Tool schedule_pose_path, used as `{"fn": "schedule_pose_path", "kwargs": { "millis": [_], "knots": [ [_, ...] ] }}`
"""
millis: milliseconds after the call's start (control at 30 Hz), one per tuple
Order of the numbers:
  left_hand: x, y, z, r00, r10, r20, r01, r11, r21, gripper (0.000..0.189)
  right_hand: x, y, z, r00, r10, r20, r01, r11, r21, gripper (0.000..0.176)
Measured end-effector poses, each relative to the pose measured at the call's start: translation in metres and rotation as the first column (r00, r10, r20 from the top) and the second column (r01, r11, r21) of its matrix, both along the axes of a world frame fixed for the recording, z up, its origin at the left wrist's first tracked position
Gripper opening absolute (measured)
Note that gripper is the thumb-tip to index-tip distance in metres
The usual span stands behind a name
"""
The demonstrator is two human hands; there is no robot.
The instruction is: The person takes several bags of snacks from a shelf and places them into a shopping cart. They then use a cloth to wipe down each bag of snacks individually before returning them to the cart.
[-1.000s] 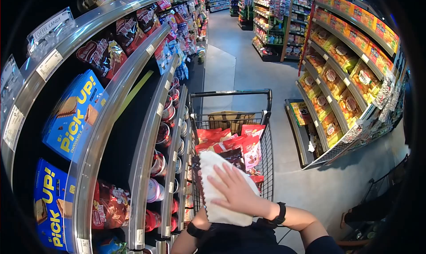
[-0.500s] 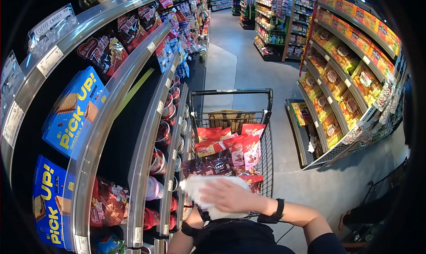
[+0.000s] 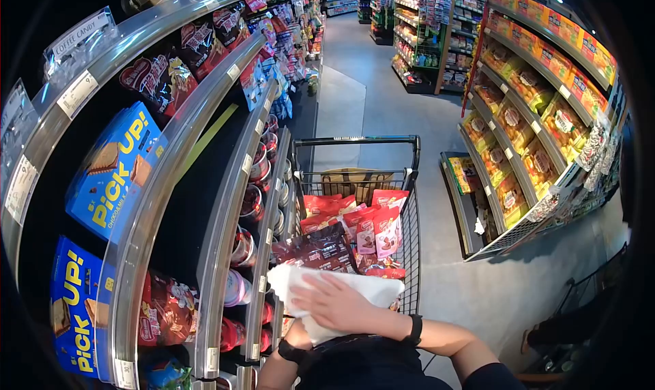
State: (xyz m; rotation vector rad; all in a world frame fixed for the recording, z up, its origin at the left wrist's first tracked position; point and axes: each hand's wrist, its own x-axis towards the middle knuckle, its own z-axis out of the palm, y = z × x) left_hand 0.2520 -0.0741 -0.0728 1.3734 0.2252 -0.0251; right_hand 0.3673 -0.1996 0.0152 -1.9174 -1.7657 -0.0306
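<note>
Head view: at the lower middle, our right hand lies flat on a white cloth, its fingers stretched out, slightly spread, and not curled around anything. The cloth covers the lower edge of a dark brown packet. Our left hand is mostly hidden under the cloth, so we cannot tell how far its fingers open or what they hold. Near the centre, we see red packets in a wire cart, beside shelves on the left.
</note>
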Motion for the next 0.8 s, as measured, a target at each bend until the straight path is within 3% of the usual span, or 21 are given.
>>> {"fn": "schedule_pose_path", "kwargs": {
  "millis": [100, 167, 200, 233, 267, 300, 333, 367, 400, 433, 467, 500, 533, 567, 633, 667, 700, 767, 800],
  "knots": [
    [0.02, -0.001, 0.01, 0.992, -0.116, 0.055, 0.114, 0.993, 0.044, 0.047, 0.036, 0.014, 0.004, 0.966, -0.254, 0.037, 0.256, 0.966, -0.047, 0.045],
    [0.023, -0.012, 0.043, 0.987, 0.103, -0.126, -0.146, 0.902, -0.406, 0.047, 0.047, 0.012, 0.009, 0.939, -0.34, -0.06, 0.336, 0.94, -0.067, 0.043],
    [0.023, -0.011, 0.034, 0.989, 0.148, -0.004, -0.146, 0.971, -0.191, 0.046, 0.045, 0.01, 0.008, 0.94, -0.337, -0.061, 0.333, 0.941, -0.066, 0.043],
    [0.023, -0.008, 0.028, 0.989, 0.15, -0.004, -0.148, 0.97, -0.191, 0.046, 0.042, 0.007, 0.007, 0.971, -0.238, -0.024, 0.237, 0.971, -0.044, 0.042],
    [0.022, -0.003, 0.022, 0.975, 0.221, -0.025, -0.204, 0.841, -0.502, 0.044, 0.038, 0.003, 0.007, 0.99, -0.137, 0.015, 0.137, 0.99, -0.027, 0.042],
    [0.022, 0.003, 0.015, 0.958, 0.279, -0.07, -0.233, 0.612, -0.755, 0.042, 0.032, -0.003, 0.007, 0.991, -0.136, 0.016, 0.136, 0.99, -0.03, 0.042],
    [0.027, 0.012, 0.016, 0.968, 0.251, -0.02, -0.166, 0.576, -0.8, 0.041, 0.024, -0.01, 0.008, 0.997, 0.018, -0.079, -0.02, 0.999, -0.036, 0.04],
    [0.014, 0.011, 0.022, 0.977, 0.207, -0.054, -0.214, 0.933, -0.29, 0.044, 0.017, -0.015, 0.006, 0.97, 0.172, -0.174, -0.18, 0.983, -0.027, 0.039],
    [0.014, 0.018, 0.039, 0.976, -0.068, 0.206, 0.026, 0.979, 0.2, 0.041, 0.011, -0.018, 0.003, 0.866, 0.258, -0.428, -0.252, 0.965, 0.072, 0.037],
    [0.017, 0.019, 0.031, 0.987, 0.008, 0.16, -0.035, 0.985, 0.167, 0.038, 0.006, -0.019, 0.001, 0.688, 0.34, -0.641, -0.29, 0.939, 0.186, 0.036],
    [0.019, 0.019, 0.022, 0.99, 0.084, 0.114, -0.099, 0.986, 0.133, 0.036, 0.006, -0.023, 0.001, 0.504, 0.228, -0.833, -0.384, 0.923, 0.021, 0.035],
    [0.022, 0.016, 0.022, 0.985, 0.167, 0.035, -0.165, 0.985, -0.059, 0.037, 0.006, -0.026, 0.006, 0.307, 0.055, -0.95, -0.502, 0.858, -0.113, 0.036],
    [0.025, 0.013, 0.022, 0.966, 0.252, -0.051, -0.257, 0.935, -0.245, 0.037, 0.0, -0.025, 0.021, 0.328, 0.133, -0.935, -0.437, 0.899, -0.025, 0.034],
    [0.028, 0.016, 0.003, 0.952, 0.298, 0.068, -0.251, 0.889, -0.383, 0.037, 0.0, -0.026, 0.023, 0.328, 0.134, -0.935, -0.436, 0.9, -0.024, 0.034],
    [0.027, 0.019, 0.007, 0.943, 0.322, 0.086, -0.266, 0.881, -0.391, 0.037, 0.0, -0.029, 0.026, 0.457, 0.192, -0.868, -0.292, 0.955, 0.057, 0.032],
    [0.026, 0.021, 0.01, 0.931, 0.35, 0.102, -0.284, 0.871, -0.401, 0.038, 0.012, -0.036, 0.035, 0.488, 0.053, -0.871, -0.301, 0.947, -0.112, 0.029],
    [0.028, 0.021, 0.016, 0.928, 0.359, 0.103, -0.292, 0.869, -0.401, 0.038, 0.017, -0.042, 0.039, 0.506, -0.027, -0.862, -0.19, 0.971, -0.142, 0.028],
    [0.033, 0.02, 0.026, 0.889, 0.456, -0.045, -0.414, 0.756, -0.508, 0.045, 0.017, -0.042, 0.049, 0.576, -0.059, -0.816, 0.059, 0.998, -0.03, 0.032],
    [0.042, 0.029, -0.006, 0.879, 0.404, 0.252, -0.171, 0.763, -0.623, 0.049, 0.014, -0.038, 0.058, 0.585, -0.147, -0.797, 0.116, 0.989, -0.096, 0.041]
  ]
}}
